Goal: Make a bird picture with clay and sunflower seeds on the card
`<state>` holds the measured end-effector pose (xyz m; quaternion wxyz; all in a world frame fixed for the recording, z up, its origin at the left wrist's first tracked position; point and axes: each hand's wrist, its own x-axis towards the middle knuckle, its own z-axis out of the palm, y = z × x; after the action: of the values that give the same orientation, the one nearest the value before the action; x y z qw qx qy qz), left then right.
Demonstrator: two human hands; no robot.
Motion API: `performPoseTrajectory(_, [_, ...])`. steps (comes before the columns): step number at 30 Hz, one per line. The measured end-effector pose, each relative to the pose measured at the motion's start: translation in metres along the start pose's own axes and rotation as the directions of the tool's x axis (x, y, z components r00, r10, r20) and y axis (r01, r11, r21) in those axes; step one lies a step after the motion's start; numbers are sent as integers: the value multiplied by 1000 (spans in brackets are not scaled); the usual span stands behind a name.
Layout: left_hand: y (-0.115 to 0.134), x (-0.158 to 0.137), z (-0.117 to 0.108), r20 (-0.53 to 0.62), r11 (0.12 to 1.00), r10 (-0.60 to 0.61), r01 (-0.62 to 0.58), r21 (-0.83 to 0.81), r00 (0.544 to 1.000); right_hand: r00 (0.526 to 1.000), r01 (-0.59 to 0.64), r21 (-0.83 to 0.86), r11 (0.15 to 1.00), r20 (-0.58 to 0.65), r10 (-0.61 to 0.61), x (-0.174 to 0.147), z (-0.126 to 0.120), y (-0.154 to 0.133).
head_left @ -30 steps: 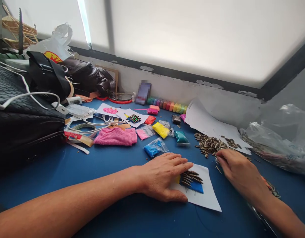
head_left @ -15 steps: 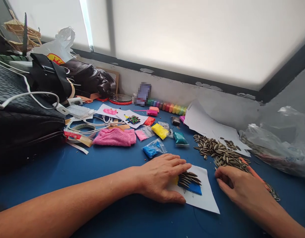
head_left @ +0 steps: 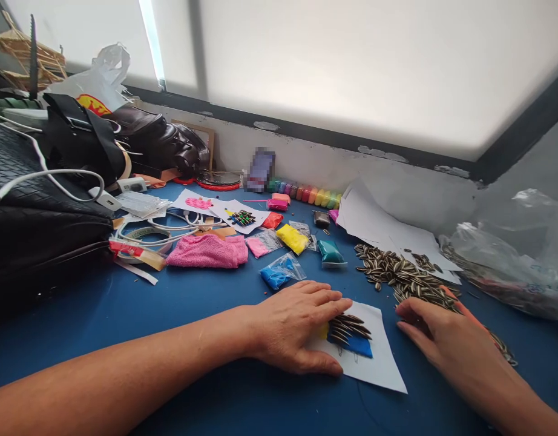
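My left hand (head_left: 301, 327) lies spread and flat on the left part of a small white paper (head_left: 383, 363). The paper bears a blue clay-like patch (head_left: 361, 346) and a bit of yellow (head_left: 324, 331), partly covered by my fingers. Several striped sunflower seeds (head_left: 349, 327) stick out over the blue in overlapping rows, with pencil marks below. My right hand (head_left: 460, 351) hovers at the near edge of a sunflower seed pile (head_left: 397, 269), thumb and index finger curved and apart. No seed shows between them; its other fingers are hidden. An orange-handled tool (head_left: 465, 315) lies partly behind that hand.
Bags of blue (head_left: 276, 275), yellow (head_left: 292, 239) and teal (head_left: 330, 251) clay sit beyond my left hand. Left of them are a pink cloth (head_left: 206, 251), decorated paper (head_left: 238, 213), cables and a black bag (head_left: 43, 224). White sheets (head_left: 374, 224) and a plastic bag (head_left: 519, 266) are at right.
The view has shifted slightly. My left hand keeps its place on the paper. My right hand stays beside the seed pile, its fingers slightly moved.
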<state>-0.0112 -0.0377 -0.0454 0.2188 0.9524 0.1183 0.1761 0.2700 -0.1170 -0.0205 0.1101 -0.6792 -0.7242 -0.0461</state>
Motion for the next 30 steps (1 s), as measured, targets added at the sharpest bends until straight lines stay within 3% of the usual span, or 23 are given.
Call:
performPoseTrajectory(9, [0,2,-1,6,1000,-6,6,2,1000,996,91,-10,996,-27,-91,4,2,-1])
performPoseTrajectory(17, [-1,2,-1,-8,1000,20,-20,10,1000,980,125,27,992,-156,-119,-2,-10,-22])
performPoseTrajectory(20, [0,1,0,-14,1000,19,-19,10,1000,984,140,82,987,-123,-130,-6,-19,-37])
performPoseTrajectory(25, [0,1,0,-18,1000,18,-18,1,1000,960,278,178,944,-89,-265,-8,-27,-59])
performPoseTrajectory(30, [-1,2,0,-13,1000,15,-15,-1,1000,958,287,218,933,-53,-282,-13,-24,-60])
